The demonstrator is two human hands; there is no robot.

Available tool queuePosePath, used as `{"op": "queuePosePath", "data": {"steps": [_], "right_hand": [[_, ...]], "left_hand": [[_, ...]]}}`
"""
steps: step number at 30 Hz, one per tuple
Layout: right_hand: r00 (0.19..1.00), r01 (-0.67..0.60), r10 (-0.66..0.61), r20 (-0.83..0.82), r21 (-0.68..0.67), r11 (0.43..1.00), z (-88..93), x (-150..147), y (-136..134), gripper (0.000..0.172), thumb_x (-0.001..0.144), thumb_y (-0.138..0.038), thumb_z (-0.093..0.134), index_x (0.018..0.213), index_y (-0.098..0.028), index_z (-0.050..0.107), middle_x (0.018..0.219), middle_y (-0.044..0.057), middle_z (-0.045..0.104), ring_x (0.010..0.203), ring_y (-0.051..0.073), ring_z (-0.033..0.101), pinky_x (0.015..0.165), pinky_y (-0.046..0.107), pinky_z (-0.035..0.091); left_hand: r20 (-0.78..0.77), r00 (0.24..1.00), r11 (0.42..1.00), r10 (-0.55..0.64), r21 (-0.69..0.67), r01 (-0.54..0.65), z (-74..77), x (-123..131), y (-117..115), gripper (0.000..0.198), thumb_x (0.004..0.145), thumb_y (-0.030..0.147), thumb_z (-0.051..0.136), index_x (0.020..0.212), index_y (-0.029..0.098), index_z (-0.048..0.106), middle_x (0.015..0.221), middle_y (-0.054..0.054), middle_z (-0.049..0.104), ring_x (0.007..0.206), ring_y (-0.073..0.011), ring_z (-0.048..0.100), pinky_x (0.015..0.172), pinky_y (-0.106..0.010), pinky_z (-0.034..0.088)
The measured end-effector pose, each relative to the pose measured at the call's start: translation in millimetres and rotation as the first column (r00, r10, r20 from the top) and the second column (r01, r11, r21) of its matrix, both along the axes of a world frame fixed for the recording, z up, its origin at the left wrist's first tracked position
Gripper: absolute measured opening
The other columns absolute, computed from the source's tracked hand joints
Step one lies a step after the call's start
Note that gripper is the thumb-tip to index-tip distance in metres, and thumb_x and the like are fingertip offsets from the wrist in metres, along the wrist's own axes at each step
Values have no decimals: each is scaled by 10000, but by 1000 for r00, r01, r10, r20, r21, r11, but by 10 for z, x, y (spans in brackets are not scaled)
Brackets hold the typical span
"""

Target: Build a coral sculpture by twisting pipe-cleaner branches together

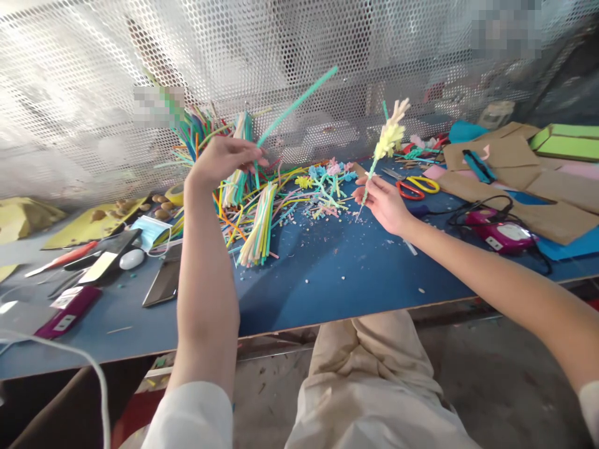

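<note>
My left hand (231, 157) pinches a single green pipe cleaner (299, 105), which slants up to the right above the table. Between the fingers of my right hand (384, 201) is the stem of a pipe-cleaner flower (390, 138), with yellow and cream tufts at its top and a green stem. Below my left hand lies a bundle of pastel pipe cleaners (258, 227). A second bundle (236, 187) stands partly behind that hand. Between the two hands, finished-looking small pipe-cleaner flowers (331, 178) in blue, pink and yellow are heaped together.
Scissors with red and yellow handles (418, 187) lie right of centre. Brown cardboard pieces (515, 199) and a purple glue-gun-like device (500, 229) with a black cord are at right. At left are a phone (163, 282), a face mask (150, 232) and a purple box (69, 312). Perforated metal mesh (299, 56) rises behind.
</note>
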State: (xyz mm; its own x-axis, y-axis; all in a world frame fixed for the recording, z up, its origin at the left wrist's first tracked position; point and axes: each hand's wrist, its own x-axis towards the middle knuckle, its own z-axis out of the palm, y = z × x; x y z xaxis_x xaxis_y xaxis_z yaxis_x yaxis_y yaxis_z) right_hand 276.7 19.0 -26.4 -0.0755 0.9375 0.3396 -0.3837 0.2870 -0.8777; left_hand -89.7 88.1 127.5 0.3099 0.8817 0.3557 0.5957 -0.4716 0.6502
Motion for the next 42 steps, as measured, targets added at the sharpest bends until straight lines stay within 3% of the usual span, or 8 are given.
{"op": "queuePosePath", "data": {"steps": [4, 7, 14, 23, 30, 36, 38, 42], "right_hand": [[1000, -13, 13, -11, -58, 998, -10, 10, -1, 288, 838, -542, 829, 1003, -311, 784, 892, 5, 744, 855, 165, 664, 814, 327, 544], [998, -21, 16, -68, -84, 996, -10, 26, 11, 268, 830, -506, 851, 1016, -323, 793, 955, -10, 750, 889, 148, 669, 851, 306, 569], [982, -8, -10, -189, -96, 995, 19, 57, 52, 278, 809, -454, 891, 1013, -309, 769, 1027, -3, 743, 1078, 166, 697, 1059, 327, 587], [994, 48, -56, -89, -88, 995, 73, 50, 9, 327, 860, -525, 831, 1055, -287, 721, 1111, 49, 724, 1207, 221, 680, 985, 385, 650], [998, -11, 7, -57, -66, 998, 96, 63, -29, 348, 860, -553, 819, 1073, -301, 708, 1259, 42, 732, 1266, 235, 676, 983, 393, 633], [993, -79, 73, -94, -61, 995, 100, 74, -41, 288, 850, -523, 838, 1032, -326, 733, 1283, -8, 737, 1156, 190, 711, 948, 356, 612], [993, -80, 73, -90, -75, 994, 100, 78, -41, 303, 840, -534, 841, 1029, -325, 729, 1284, -8, 743, 1151, 195, 711, 925, 354, 608], [997, -52, 44, -70, -115, 992, 102, 86, -42, 368, 799, -576, 855, 1041, -327, 731, 1265, 0, 755, 1132, 217, 701, 904, 368, 601]], "left_hand": [[-205, 961, 894, -188, -442, 80, 66, 225, -166, 329, 842, 519, 815, 1012, 239, 842, 984, -75, 821, 833, -206, 771, 795, -354, 633], [-303, 925, 855, -231, -517, 44, 58, 410, -206, 359, 801, 537, 834, 1009, 245, 841, 924, -75, 821, 876, -246, 787, 826, -382, 646], [-252, 841, 696, -479, -692, 189, -8, 681, -180, 449, 767, 594, 824, 1072, 264, 819, 1064, -65, 828, 934, -244, 782, 867, -348, 632], [-469, 830, 834, -301, -551, -9, -99, 675, -117, 403, 756, 586, 843, 998, 263, 847, 934, -97, 830, 928, -296, 786, 842, -401, 629], [-416, 814, 773, -406, -631, 63, -134, 664, -93, 435, 727, 617, 831, 988, 269, 843, 931, -95, 828, 899, -278, 775, 820, -378, 614], [-308, 833, 694, -460, -709, 122, -167, 651, -57, 443, 721, 603, 828, 1017, 272, 835, 1012, -83, 828, 867, -250, 763, 808, -361, 605], [-267, 871, 736, -413, -660, 147, -186, 620, -21, 403, 740, 574, 823, 1000, 266, 832, 1034, -76, 824, 855, -232, 755, 808, -351, 598], [-284, 949, 957, -134, -284, 50, -314, 482, 131, 367, 847, 576, 720, 966, 243, 819, 984, -74, 808, 853, -210, 724, 794, -335, 564]]}}
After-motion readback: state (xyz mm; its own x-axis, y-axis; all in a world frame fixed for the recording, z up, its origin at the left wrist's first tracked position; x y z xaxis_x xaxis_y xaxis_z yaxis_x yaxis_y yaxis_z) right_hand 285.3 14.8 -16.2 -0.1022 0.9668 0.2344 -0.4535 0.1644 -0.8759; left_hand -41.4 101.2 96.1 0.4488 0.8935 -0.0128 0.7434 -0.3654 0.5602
